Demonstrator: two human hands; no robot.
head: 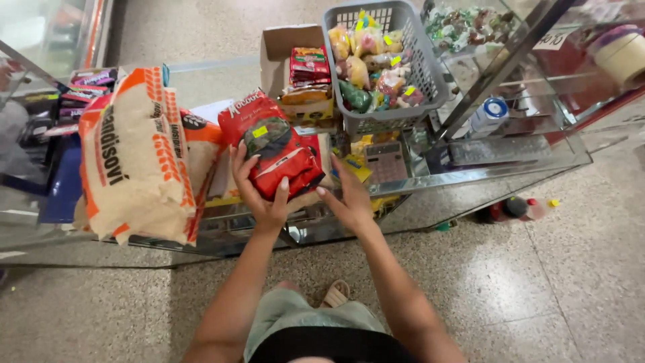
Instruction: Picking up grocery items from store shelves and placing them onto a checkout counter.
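The person stands at a glass display counter (pixel 470 173) and holds a red packet (pixel 277 149) of dry goods with a small yellow price sticker on it, lifted just above the counter top and tilted toward the camera. The left hand (pixel 259 189) cups the packet from below and from its near-left side, fingers wrapped up around the edge, thumb pressed on the lower front. The right hand (pixel 349 195) is spread and loose, its fingertips resting at the packet's lower right corner rather than clamped on it. Just to the left a large white and orange sack (pixel 138 158) lies on the counter, almost touching the packet; behind are a cardboard box of small red packs (pixel 302 67) and a grey plastic basket of wrapped sweets (pixel 383 64), and a calculator (pixel 384 161) lies on the glass to the right. To handle the packet well, the left hand should probably carry the weight from under the middle, since the contents look loose and would shift to one end if it were held by a corner. The right hand would do best steadying the far side with a flat palm. Any setting down calls for care near the sack, which crowds the free glass, and near the counter's front edge.
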